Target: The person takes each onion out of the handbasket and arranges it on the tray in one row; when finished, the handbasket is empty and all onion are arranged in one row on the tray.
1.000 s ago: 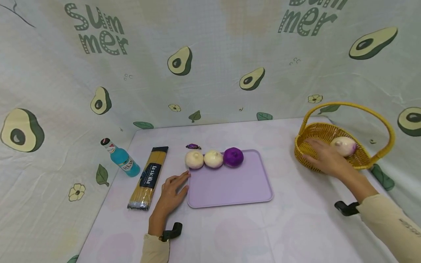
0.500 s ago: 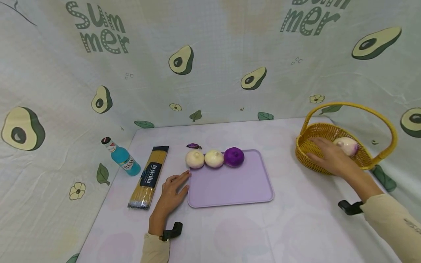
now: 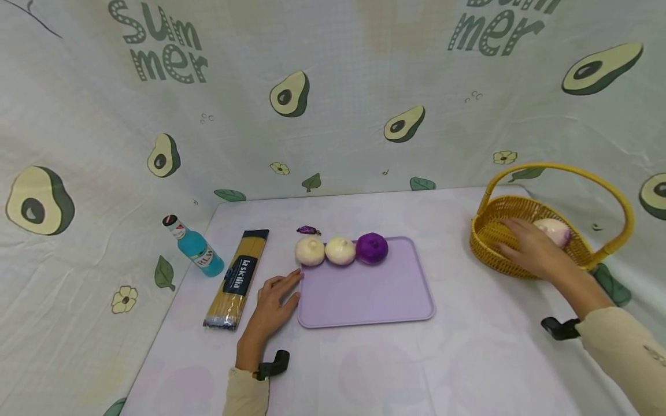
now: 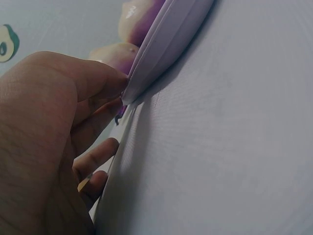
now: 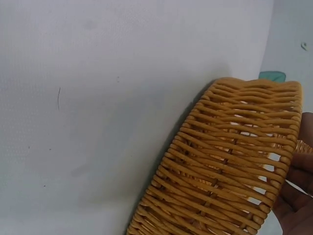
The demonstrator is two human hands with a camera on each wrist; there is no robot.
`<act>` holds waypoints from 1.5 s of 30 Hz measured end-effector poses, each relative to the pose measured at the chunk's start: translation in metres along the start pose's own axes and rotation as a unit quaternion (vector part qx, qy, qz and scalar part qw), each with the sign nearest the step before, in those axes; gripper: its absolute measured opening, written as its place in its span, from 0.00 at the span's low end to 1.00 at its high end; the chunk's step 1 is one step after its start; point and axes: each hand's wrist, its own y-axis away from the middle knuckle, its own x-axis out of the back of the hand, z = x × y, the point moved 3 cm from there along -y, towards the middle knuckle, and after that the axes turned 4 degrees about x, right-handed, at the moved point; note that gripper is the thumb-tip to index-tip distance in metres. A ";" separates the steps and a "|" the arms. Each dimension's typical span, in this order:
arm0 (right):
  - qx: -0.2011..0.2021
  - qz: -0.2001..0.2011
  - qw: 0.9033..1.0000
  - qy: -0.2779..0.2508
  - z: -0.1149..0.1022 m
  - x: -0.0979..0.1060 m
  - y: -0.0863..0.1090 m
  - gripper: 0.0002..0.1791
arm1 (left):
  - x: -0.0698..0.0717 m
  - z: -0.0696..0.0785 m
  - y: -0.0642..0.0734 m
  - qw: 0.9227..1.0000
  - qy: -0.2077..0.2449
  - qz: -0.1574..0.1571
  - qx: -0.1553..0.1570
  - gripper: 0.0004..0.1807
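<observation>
My left hand (image 3: pixel 272 303) rests at the left edge of the lilac tray (image 3: pixel 366 297), fingertips touching its rim (image 4: pixel 154 54). Two whitish onions with purple undersides, the left onion (image 3: pixel 309 252) and the middle onion (image 3: pixel 340 251), sit in a row along the tray's back edge with a purple onion (image 3: pixel 372 248). Over the near rim of the yellow wicker basket (image 3: pixel 489 251) reaches my right hand (image 3: pixel 533 247), its fingers inside and nothing seen in its grasp. Just beyond that hand lies a white-and-purple onion (image 3: pixel 554 231). The woven wall (image 5: pixel 220 161) partly hides the right fingers in the right wrist view.
Left of the tray lies a pack of spaghetti (image 3: pixel 238 280), with a blue bottle (image 3: pixel 200 251) farther left. A small purple wrapped candy (image 3: pixel 309 230) is behind the onions. The basket's tall handle (image 3: pixel 572 170) arches above it. A patterned cloth (image 3: pixel 343 144) hangs behind.
The head view has shifted slightly. Inside the basket, my right hand has moved a little to the right, toward the onion. My left hand and the tray stay as they were.
</observation>
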 end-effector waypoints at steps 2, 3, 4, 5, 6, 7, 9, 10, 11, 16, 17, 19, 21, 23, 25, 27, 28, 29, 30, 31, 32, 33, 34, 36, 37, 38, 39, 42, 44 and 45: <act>-0.002 -0.001 1.000 0.001 0.002 0.000 0.000 0.36 | 0.000 0.000 0.000 1.000 0.000 0.000 0.000 0.25; 0.000 0.000 1.000 0.003 0.003 0.000 -0.001 0.36 | 0.000 0.000 0.000 1.000 0.001 0.001 -0.001 0.25; 0.001 0.000 1.000 0.005 0.003 0.000 -0.001 0.36 | 0.000 0.000 0.000 1.000 0.001 0.001 0.000 0.25; 0.001 0.001 1.000 0.008 0.004 0.000 -0.001 0.36 | 0.001 0.000 0.000 1.000 0.001 0.001 0.001 0.25; 0.003 0.003 1.000 0.011 0.004 0.001 -0.002 0.36 | 0.001 0.000 0.000 1.000 0.000 0.001 0.002 0.25; 0.004 0.003 1.000 0.013 0.005 0.002 -0.002 0.36 | 0.001 0.000 0.001 1.000 -0.001 0.001 0.004 0.25; 0.009 0.006 1.000 0.016 0.006 0.004 -0.003 0.36 | 0.001 0.000 0.001 1.000 -0.001 0.001 0.006 0.25; 0.012 0.007 1.000 0.017 0.007 0.005 -0.003 0.36 | 0.002 0.000 0.001 1.000 -0.001 0.001 0.007 0.25; 0.013 0.006 1.000 0.018 0.007 0.006 -0.004 0.36 | 0.002 0.001 0.001 1.000 -0.001 0.001 0.007 0.25; 0.018 0.013 1.000 0.019 0.013 0.008 -0.004 0.36 | 0.002 0.001 0.001 1.000 0.005 0.000 0.007 0.25; 0.018 0.017 0.999 0.020 0.015 0.008 -0.004 0.35 | 0.002 0.001 0.001 1.000 0.005 0.000 0.007 0.25; 0.017 0.022 0.999 0.025 0.018 0.007 -0.004 0.35 | 0.001 0.000 0.001 1.000 0.004 -0.002 0.009 0.25; 0.010 0.024 0.999 0.028 0.021 0.006 -0.004 0.36 | 0.000 -0.001 0.001 1.000 0.003 -0.002 0.009 0.25; 0.002 0.023 0.999 0.033 0.024 0.005 -0.004 0.37 | 0.000 -0.001 0.000 1.000 0.000 -0.002 0.007 0.25; 0.000 0.022 0.999 0.035 0.028 0.004 -0.004 0.37 | 0.000 -0.001 -0.001 1.000 0.001 0.000 0.004 0.25; 0.003 0.023 0.999 0.039 0.032 0.004 -0.003 0.38 | 0.000 -0.001 -0.001 1.000 0.002 0.001 0.001 0.25; 0.007 0.025 0.999 0.042 0.033 0.004 -0.003 0.38 | 0.000 -0.001 -0.001 1.000 0.002 0.001 0.000 0.25; 0.009 0.026 0.999 0.043 0.035 0.004 -0.002 0.39 | 0.000 0.000 -0.001 1.000 0.003 0.001 -0.001 0.25; 0.011 0.027 0.998 0.046 0.036 0.005 -0.002 0.39 | 0.000 0.000 -0.001 1.000 0.003 0.000 -0.001 0.25; 0.012 0.027 0.998 0.048 0.038 0.005 -0.001 0.40 | 0.000 0.000 -0.001 1.000 0.003 0.000 -0.001 0.25; 0.012 0.030 0.998 0.051 0.039 0.005 -0.001 0.40 | 0.000 0.000 -0.001 1.000 0.003 0.000 -0.001 0.25; 0.009 0.031 0.998 0.052 0.041 0.005 -0.001 0.41 | 0.000 0.000 -0.001 1.000 0.003 0.000 0.000 0.25; 0.005 0.032 0.998 0.053 0.042 0.005 -0.001 0.41 | 0.000 0.000 -0.001 1.000 0.003 0.001 -0.001 0.25; -0.003 0.037 0.998 0.054 0.045 0.005 -0.001 0.42 | 0.000 0.000 -0.001 1.000 0.004 0.003 -0.003 0.25; -0.006 0.042 0.998 0.051 0.046 0.005 -0.001 0.41 | 0.000 0.000 -0.001 1.000 0.003 0.003 -0.004 0.25; -0.005 0.049 0.997 0.051 0.048 0.005 -0.001 0.41 | 0.000 0.000 -0.001 1.000 0.004 0.004 -0.004 0.25; -0.007 0.054 0.997 0.050 0.050 0.005 -0.001 0.41 | 0.000 0.000 -0.001 1.000 0.004 0.004 -0.005 0.25; -0.002 0.068 0.996 0.052 0.056 0.005 0.000 0.41 | 0.000 0.000 -0.001 1.000 0.004 0.004 -0.005 0.25; -0.001 0.075 0.995 0.060 0.060 0.005 0.001 0.41 | 0.000 0.000 -0.001 1.000 0.006 0.002 -0.002 0.25; -0.003 0.078 0.995 0.061 0.062 0.005 0.002 0.41 | 0.000 0.000 -0.001 1.000 0.006 0.001 -0.001 0.25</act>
